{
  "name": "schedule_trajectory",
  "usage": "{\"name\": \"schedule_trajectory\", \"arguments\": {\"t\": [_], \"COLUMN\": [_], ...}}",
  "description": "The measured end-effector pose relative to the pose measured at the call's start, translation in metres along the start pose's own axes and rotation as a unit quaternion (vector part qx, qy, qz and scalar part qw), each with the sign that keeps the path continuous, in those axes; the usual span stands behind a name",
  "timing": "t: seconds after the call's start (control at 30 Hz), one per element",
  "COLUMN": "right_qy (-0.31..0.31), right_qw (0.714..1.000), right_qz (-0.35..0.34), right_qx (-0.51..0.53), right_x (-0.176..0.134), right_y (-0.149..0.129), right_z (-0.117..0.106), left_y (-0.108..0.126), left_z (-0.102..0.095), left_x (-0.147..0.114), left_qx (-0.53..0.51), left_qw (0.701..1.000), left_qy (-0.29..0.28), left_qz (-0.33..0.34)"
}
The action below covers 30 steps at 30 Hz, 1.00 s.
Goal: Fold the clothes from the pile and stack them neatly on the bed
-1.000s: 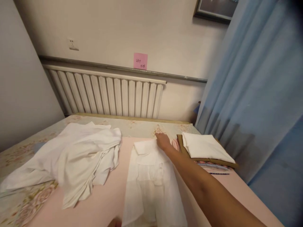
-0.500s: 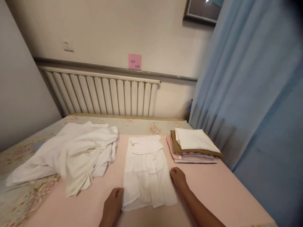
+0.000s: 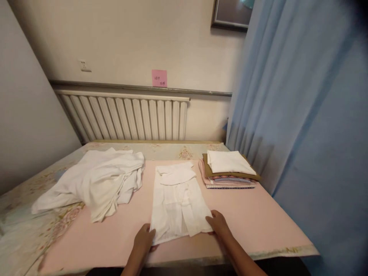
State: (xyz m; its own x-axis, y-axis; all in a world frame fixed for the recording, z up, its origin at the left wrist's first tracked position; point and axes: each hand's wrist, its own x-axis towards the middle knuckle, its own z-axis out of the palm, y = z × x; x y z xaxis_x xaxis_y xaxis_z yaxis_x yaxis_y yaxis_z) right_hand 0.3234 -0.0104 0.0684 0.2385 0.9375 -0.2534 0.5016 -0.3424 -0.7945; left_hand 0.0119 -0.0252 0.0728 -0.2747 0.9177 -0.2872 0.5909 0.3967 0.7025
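Head view: a pink cover (image 3: 115, 239) bears the white garment (image 3: 174, 203).

On the bed (image 3: 258, 226) before you, the garment (image 3: 176, 201) lies between a cloth heap (image 3: 99, 178), left, and a cloth stack (image 3: 230, 164), right; the radiator (image 3: 136, 119) stands behind.

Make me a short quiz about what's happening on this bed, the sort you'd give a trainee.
1. True or false: the left hand and the right hand hold the near corners of the white garment.

2. What colour is the top piece of the folded stack?
A. Brown
B. White
C. Pink

3. Fill in: the loose white pile lies to the ____ of the white garment, as the person sees it.

Key: 1. True. 2. B. 3. Left.
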Motion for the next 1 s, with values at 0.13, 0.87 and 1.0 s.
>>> {"name": "schedule_trajectory", "arguments": {"t": [0.13, 0.87, 1.0], "right_qy": [-0.006, -0.154, -0.181], "right_qw": [1.000, 0.968, 0.963], "right_qz": [-0.020, 0.008, 0.011], "right_qx": [-0.019, 0.200, 0.197], "right_x": [-0.022, -0.057, -0.063], "right_y": [0.019, -0.030, -0.037], "right_z": [-0.023, 0.053, 0.055], "left_y": [-0.015, -0.026, -0.031], "left_z": [0.006, 0.013, 0.012], "left_x": [-0.032, -0.055, -0.054], "left_qx": [0.013, -0.080, -0.161], "left_qw": [1.000, 0.992, 0.983], "left_qy": [-0.018, 0.089, 0.084], "left_qz": [0.017, 0.033, 0.007]}}
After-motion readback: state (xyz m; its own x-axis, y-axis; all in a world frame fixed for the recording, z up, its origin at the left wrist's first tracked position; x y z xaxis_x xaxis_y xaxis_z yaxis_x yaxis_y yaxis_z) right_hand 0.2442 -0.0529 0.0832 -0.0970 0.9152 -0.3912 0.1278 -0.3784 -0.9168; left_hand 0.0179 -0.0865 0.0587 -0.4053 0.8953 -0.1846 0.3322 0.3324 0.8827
